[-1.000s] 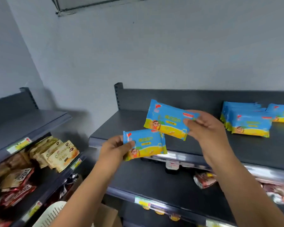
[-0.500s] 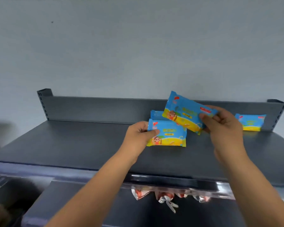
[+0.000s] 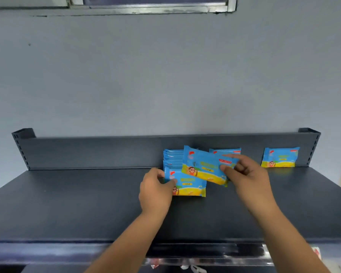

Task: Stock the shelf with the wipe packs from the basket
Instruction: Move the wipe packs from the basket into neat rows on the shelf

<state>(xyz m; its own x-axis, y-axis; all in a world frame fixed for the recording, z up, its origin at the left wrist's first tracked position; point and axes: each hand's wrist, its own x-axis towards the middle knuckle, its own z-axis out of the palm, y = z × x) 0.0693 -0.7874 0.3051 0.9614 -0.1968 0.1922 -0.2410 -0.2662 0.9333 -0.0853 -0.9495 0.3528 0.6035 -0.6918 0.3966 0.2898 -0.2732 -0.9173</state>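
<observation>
Each hand pinches a pack, left hand [image 3: 156, 191] setting pack [image 3: 187, 184] on the shelf [image 3: 67, 203], right hand [image 3: 246, 174] holding another [image 3: 203, 167] tilted above it; next it probably needs a slot.

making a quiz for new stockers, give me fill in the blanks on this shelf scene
The right hand holds its wipe pack ____, not upright.
The left hand grips a second pack standing at the ____ of the row.
A lone pack stands by the back panel at the shelf's far ____ end.
Missing: tilted; front; right.
</observation>
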